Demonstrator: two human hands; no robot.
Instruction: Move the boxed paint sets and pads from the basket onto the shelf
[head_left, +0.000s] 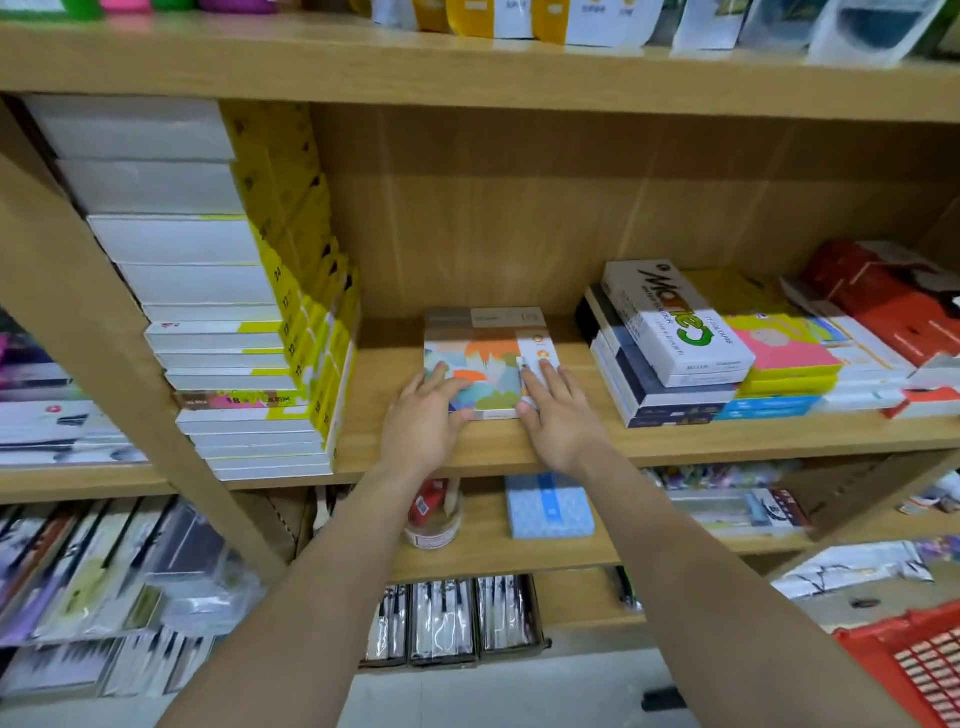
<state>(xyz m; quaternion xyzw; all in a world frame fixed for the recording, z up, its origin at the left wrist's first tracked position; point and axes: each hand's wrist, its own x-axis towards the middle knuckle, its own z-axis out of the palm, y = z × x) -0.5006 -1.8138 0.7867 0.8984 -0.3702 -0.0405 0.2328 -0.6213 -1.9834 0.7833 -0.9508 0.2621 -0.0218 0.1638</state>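
Far left on the wooden shelf (519, 447) stands a tall stack of white and yellow boxes (234, 312). Next, the left hand (423, 415) lies flat, fingers spread, on the near left corner of the square pad with the pastel orange-and-teal cover (485, 358). The right hand (558, 410) mirrors it on the near right corner, fingers extended, pressing rather than gripping. The pad sits flat mid-shelf, roughly square, its front-to-back axis tipped slightly rightward, label strip along the right side. To finish well: push evenly with both palms, squaring it to the shelf edge. Right again, the white watercolour box (675, 325) tops a neighbouring pile; the red plastic basket (914, 665) waits bottom right.
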